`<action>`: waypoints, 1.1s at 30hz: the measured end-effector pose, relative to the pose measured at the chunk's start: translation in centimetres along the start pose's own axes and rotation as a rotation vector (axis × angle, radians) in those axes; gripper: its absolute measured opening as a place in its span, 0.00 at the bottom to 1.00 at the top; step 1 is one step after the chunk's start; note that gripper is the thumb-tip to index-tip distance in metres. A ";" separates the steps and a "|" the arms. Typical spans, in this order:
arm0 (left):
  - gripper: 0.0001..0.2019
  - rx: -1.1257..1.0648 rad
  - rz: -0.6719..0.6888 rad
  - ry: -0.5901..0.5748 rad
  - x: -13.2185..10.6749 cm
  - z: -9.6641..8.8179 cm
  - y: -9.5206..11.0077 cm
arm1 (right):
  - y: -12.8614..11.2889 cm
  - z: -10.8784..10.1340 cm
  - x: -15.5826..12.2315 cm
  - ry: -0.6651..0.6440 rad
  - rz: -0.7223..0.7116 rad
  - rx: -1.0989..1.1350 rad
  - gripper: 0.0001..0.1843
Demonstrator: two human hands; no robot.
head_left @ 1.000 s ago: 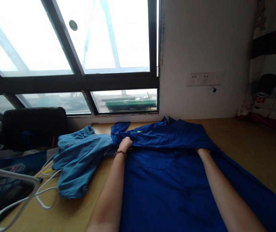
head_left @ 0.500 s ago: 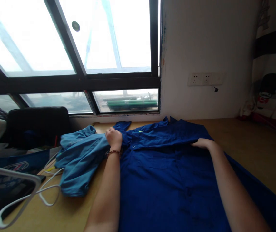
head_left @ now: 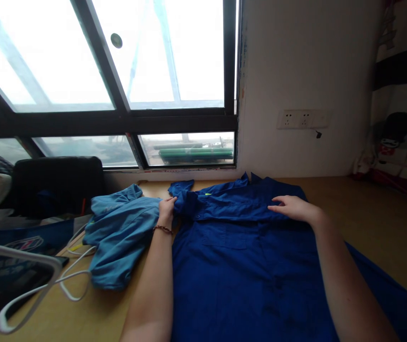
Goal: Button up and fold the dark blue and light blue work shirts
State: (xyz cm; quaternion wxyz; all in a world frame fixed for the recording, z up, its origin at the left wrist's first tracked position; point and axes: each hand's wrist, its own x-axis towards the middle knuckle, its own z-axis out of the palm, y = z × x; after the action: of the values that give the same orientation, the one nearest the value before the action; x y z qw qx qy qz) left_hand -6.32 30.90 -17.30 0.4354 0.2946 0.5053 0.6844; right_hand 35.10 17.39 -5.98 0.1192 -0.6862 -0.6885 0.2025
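A dark blue work jacket (head_left: pixel 239 275) lies spread over the table, with one sleeve (head_left: pixel 232 206) laid across its upper part. At the left end of that sleeve, my left hand (head_left: pixel 167 211) pinches the bunched cuff. My right hand (head_left: pixel 291 208) hovers over or lightly touches the sleeve's right part, thumb and fingers apart and nothing between them. Beside my left hand lies a crumpled lighter blue garment (head_left: pixel 125 232). The jacket's lower end runs out of view at the bottom.
The wooden table (head_left: pixel 360 209) meets a wall with power sockets (head_left: pixel 303 118) and a window (head_left: pixel 182 114). At the left are a white cable (head_left: pixel 73 275), a white bar (head_left: pixel 21 254), a black chair back (head_left: pixel 57 183) and a printed bag (head_left: pixel 25 244). A curtain (head_left: pixel 403 104) hangs at the right.
My right hand has let go of the sleeve's edge and moved slightly left and up, fingers opening. My left hand has turned and drawn the cuff up a little.
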 end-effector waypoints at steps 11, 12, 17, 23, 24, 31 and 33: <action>0.05 -0.599 0.314 -0.310 -3.4 0.7 7.8 | -1.4 0.5 -0.8 -0.064 -0.061 -0.018 0.30; 0.05 -0.587 0.308 -0.335 -4.0 1.0 8.4 | -1.5 0.6 -0.7 -0.057 -0.085 -0.019 0.29; 0.07 -0.401 0.156 -0.520 -7.2 4.1 9.7 | -3.1 3.7 1.6 -0.033 -0.233 0.198 0.25; 0.06 -0.082 -0.047 -0.598 -11.0 8.4 8.6 | -6.6 13.0 4.2 -0.156 -0.290 0.936 0.47; 0.05 -0.031 -0.057 -0.613 -11.4 8.8 8.4 | -7.0 13.9 4.3 -0.091 -0.333 0.937 0.50; 0.04 0.196 0.278 -0.659 -11.5 9.2 9.4 | -6.2 9.3 3.5 0.305 -0.594 0.611 0.39; 0.07 0.162 0.355 -0.617 -11.0 8.9 9.6 | -5.7 7.1 2.9 0.360 -0.640 0.458 0.39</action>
State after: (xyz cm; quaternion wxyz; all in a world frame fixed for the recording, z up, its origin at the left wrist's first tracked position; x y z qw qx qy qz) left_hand 3.27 23.87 -4.97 0.4170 0.6038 0.3438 0.5859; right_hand 26.74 19.55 -10.12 0.4433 -0.4181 -0.7722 0.1801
